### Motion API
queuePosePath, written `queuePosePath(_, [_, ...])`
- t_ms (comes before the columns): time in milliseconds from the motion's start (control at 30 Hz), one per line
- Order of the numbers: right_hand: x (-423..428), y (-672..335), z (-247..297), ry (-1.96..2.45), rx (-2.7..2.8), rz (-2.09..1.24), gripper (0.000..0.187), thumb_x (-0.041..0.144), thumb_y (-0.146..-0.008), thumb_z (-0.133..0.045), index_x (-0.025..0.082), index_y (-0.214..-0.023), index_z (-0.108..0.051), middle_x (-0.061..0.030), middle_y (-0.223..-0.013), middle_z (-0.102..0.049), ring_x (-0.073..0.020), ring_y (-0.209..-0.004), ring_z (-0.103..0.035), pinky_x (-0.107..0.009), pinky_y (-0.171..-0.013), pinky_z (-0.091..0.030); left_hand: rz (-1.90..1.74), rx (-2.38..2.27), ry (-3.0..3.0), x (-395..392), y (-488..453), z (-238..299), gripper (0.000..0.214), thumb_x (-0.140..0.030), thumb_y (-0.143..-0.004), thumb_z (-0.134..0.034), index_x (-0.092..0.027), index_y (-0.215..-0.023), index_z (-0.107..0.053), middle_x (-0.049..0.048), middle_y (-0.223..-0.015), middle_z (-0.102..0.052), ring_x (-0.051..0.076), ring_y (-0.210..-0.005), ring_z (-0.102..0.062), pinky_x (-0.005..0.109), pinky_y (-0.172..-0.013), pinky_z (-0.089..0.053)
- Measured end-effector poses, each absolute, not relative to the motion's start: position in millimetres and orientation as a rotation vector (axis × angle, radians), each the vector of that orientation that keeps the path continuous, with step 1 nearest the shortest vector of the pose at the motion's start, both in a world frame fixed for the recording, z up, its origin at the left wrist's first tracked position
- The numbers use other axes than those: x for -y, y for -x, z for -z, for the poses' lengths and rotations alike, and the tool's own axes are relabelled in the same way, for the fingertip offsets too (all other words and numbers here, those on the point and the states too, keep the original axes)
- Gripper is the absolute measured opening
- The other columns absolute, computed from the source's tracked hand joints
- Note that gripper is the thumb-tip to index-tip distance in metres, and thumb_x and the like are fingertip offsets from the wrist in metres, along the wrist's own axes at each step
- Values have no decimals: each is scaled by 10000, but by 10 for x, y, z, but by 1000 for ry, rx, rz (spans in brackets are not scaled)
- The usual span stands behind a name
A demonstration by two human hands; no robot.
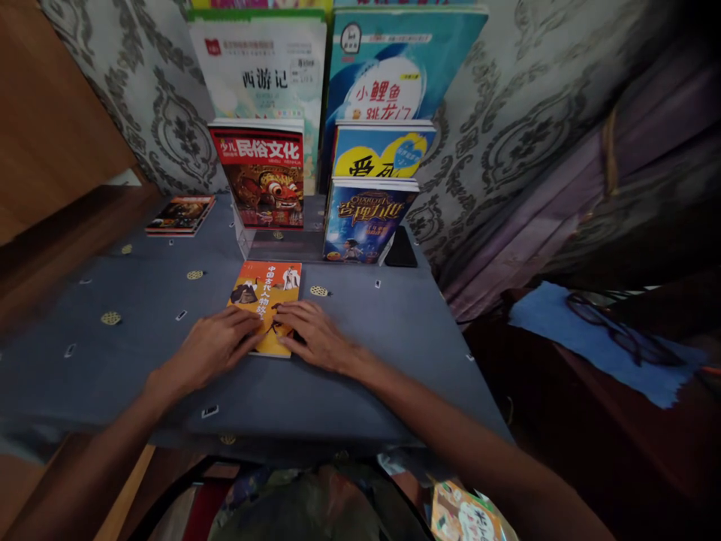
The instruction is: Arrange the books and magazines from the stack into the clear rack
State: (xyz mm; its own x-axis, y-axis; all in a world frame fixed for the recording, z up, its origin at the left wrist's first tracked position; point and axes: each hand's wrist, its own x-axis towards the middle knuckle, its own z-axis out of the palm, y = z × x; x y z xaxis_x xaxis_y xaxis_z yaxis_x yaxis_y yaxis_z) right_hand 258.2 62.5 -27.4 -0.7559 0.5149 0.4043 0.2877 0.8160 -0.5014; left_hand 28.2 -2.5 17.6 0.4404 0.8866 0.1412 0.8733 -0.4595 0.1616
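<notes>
An orange and yellow book [269, 282] with white Chinese title characters lies closed, cover up, on the blue-grey cloth of the table. Both hands rest on its lower half. My left hand [219, 338] reaches in from the left, its fingers stretched over the cover's lower left edge. From the right, my right hand [315, 334] lays its fingers across the cover, with the thumb near the lower right part. Neither hand grips or lifts the book. Just behind it stands a clear display rack [287, 246] holding several books, among them a red one [264, 176] and a dark blue one [363, 222].
A small stack of dark magazines [180, 216] lies at the table's back left. Beside the rack's right side is a black flat object [402, 249]. Glasses [613, 327] rest on a blue cloth [555, 330] at right. Another book [465, 515] shows below the table edge.
</notes>
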Motion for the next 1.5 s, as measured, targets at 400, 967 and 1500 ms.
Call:
queuePosePath(400, [-871,-2365,203,1119,2506,-638,794,508,-914,-607,103,-1538,-331,-228,-1635,-241,-357,-1533,-182,-599,-1212,-210,-537,-2011,-2111,-606,-97,123,547,-463,-924,-447,-151,-1369,-509,166,-1291,-641,332,-1177,-593,494,-1008,-458])
queuePosePath(967, [-966,-2248,746,1137,2048,-692,609,394,-1005,-411,125,-1545,-324,-183,-1620,-311,-297,-1527,-232,-529,-1219,-291,-1398,-1310,-450,-628,-563,-184,106,-215,-799,-723,-146,-830,-650,45,-641,-727,192,-560,-711,279,-574,-585])
queuePosePath(1500, [-770,-2337,41,801,1656,-568,239,335,-1010,-389,213,-1188,-494,-62,-916,-671,-210,-795,-649,-334,-746,-542,-1773,-1537,-1207,-547,-548,-481,616,-824,-750,-516,-217,-732,-619,23,-706,-693,211,-717,-629,294,-659,-539])
